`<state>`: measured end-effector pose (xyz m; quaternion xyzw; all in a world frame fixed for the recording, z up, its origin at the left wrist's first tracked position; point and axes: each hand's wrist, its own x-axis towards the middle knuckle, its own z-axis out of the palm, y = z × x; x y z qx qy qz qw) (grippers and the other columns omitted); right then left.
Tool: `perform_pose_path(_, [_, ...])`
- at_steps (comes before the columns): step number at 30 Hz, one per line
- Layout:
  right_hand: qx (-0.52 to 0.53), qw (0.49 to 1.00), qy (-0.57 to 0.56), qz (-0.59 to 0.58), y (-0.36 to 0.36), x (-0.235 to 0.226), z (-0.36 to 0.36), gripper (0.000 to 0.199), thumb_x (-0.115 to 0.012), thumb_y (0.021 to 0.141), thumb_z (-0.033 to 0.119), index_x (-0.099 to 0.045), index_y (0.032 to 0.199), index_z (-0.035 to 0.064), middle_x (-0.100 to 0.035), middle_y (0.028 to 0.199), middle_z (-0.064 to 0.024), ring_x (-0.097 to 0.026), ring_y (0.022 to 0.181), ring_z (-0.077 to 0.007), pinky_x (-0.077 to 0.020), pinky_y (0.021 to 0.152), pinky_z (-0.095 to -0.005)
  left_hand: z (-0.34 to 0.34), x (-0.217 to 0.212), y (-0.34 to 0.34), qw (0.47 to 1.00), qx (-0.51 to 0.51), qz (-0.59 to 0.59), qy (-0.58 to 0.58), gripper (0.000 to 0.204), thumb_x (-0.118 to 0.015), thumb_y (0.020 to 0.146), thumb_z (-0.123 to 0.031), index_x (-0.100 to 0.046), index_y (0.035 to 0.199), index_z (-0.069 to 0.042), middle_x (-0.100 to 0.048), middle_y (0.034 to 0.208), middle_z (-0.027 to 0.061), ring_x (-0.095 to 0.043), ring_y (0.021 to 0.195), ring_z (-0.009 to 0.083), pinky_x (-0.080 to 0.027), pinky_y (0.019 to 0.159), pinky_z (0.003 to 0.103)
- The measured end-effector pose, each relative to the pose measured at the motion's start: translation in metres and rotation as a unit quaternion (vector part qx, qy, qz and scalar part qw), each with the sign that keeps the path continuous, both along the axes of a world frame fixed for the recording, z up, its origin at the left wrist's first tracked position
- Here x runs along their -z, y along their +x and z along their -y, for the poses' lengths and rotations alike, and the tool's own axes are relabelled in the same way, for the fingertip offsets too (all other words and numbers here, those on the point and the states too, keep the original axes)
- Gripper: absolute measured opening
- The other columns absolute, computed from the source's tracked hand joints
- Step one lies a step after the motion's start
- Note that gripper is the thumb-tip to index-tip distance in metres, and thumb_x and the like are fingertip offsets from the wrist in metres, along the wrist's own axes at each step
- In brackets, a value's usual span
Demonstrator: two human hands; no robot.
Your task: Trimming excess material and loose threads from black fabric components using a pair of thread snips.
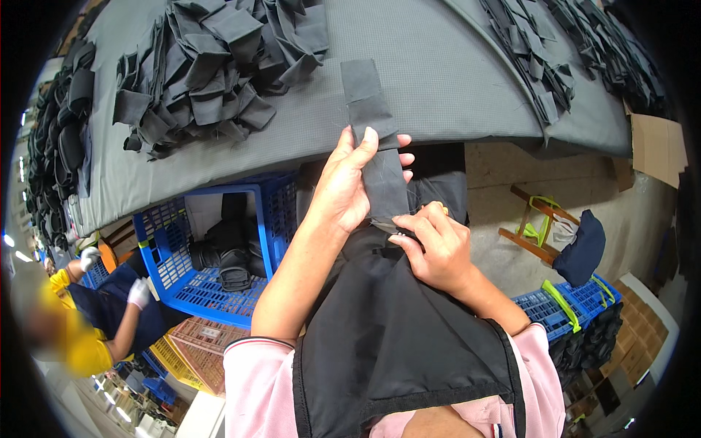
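Observation:
My left hand [349, 182] grips a dark grey fabric strip [374, 124] that runs up from my lap onto the edge of the grey-covered table [438, 80]. My right hand [432, 244] pinches the lower end of the same strip, just above the black apron [394, 343] on my lap. A heap of similar dark fabric pieces [212, 66] lies on the table to the left of the strip. Another row of dark pieces [562, 51] lies at the table's far right.
A blue plastic crate [212, 248] holding black items stands under the table on my left. A second blue crate [562, 306] and a wooden stool [540, 226] with a dark cloth sit at right. A person in yellow with white gloves [95, 306] crouches at lower left.

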<state>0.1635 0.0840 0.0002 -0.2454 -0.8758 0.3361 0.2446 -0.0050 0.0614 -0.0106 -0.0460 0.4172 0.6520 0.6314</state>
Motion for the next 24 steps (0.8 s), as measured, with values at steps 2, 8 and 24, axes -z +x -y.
perform_pose_path(2, [-0.004,1.000,0.023,-0.002,0.002,0.002,0.001,0.023,-0.074,0.066,0.009,-0.064,0.085,0.0040,-0.053,0.071,-0.0056,-0.056,0.058,-0.0205,-0.0450,0.051,-0.0298,0.000,0.000,0.000,1.000,0.000,0.001,-0.003,0.026,-0.047,0.097,-0.025,-0.041,0.115,-0.006,-0.060,0.110,0.0193,-0.064,0.090,0.0263,-0.057,0.073,0.041])
perform_pose_path(8, [-0.004,0.998,0.058,-0.034,0.009,0.006,0.001,0.024,-0.075,0.065,0.007,-0.065,0.086,0.0029,-0.053,0.069,-0.0049,-0.055,0.057,-0.0195,-0.0438,0.050,-0.0290,0.000,0.003,0.001,1.000,0.010,0.020,0.013,0.030,-0.045,0.098,-0.025,-0.042,0.118,-0.003,-0.059,0.112,0.0205,-0.064,0.090,0.0265,-0.057,0.073,0.042])
perform_pose_path(24, [-0.001,0.963,-0.266,-0.034,-0.008,0.007,-0.039,0.025,-0.064,0.061,-0.008,-0.060,0.083,0.0027,-0.049,0.076,-0.0070,-0.046,0.057,-0.0165,-0.0457,0.060,-0.0296,-0.002,-0.003,0.014,0.994,0.027,-0.102,0.023,0.032,-0.054,0.093,-0.031,-0.043,0.112,-0.007,-0.062,0.108,0.0159,-0.064,0.090,0.0213,-0.058,0.070,0.038])
